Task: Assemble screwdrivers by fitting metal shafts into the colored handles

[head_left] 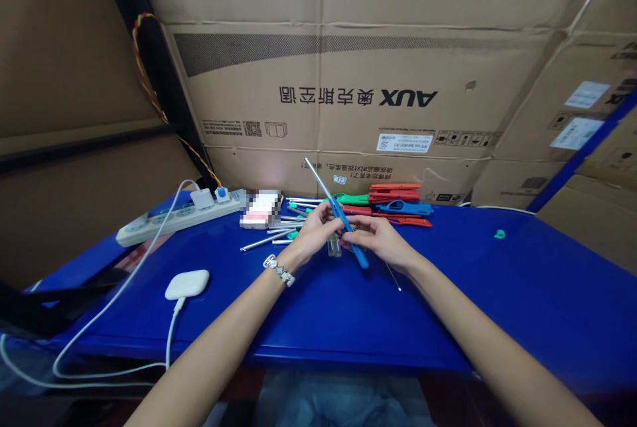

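A long-necked blue lighter (355, 251) is held over the table, tilted, its silver metal tube pointing up and to the left. My left hand (318, 231) is closed around it near the base of the tube. From the right, my right hand (375, 236) presses its fingers against the blue handle. A thin metal rod (394, 276) shows below my right hand; whether that hand holds it, I cannot tell. Just beneath the hands lie small clear pieces (334, 246), partly covered. Behind my left hand several silver tubes (261, 240) lie loosely side by side.
Red lighter handles (395, 193), a blue handle (408, 208) and a green handle (351, 199) lie at the back. At left are a power strip (169, 218), a white charging case (186, 284) and its cable. A small green piece (499, 234) sits right. Cardboard (308, 128) stands behind.
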### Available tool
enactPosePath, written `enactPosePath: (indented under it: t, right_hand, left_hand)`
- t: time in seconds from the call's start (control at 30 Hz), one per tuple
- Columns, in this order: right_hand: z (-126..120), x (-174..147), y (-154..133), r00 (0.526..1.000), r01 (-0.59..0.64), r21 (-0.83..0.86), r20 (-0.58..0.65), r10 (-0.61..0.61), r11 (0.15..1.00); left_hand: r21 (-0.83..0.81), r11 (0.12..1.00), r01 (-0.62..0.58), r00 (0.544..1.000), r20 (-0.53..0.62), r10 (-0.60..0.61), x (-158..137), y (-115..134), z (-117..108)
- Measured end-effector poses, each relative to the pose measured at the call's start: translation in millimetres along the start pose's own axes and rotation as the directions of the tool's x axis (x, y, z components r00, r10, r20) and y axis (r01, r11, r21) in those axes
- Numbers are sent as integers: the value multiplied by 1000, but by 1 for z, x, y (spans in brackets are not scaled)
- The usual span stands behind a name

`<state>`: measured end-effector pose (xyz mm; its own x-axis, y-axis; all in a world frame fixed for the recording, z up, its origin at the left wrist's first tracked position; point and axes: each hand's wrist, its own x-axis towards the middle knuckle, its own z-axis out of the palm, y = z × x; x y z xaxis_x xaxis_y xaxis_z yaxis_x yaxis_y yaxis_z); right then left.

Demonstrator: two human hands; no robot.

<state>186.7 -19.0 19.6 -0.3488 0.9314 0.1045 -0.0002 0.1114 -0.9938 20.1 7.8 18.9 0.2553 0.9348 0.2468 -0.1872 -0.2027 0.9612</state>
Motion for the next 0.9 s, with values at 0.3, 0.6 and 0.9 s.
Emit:
enactPosePath:
  t: [0.3,0.6,0.9]
  right_hand:
    - [-1,-1,0,999,0,-60,-54,-4,998]
    - [-7,-7,-2,994,-15,-265,-110,-14,964]
    - [-5,-17,5,967,120,-570,-119,-226,813]
  left_hand:
    - [-89,996,-1,999,-35,-3,3,-1,-4]
    - [-296,952,80,997,2,-83,2,4,-16]
    - [-157,968,197,980,1,-199,-9,19,-21]
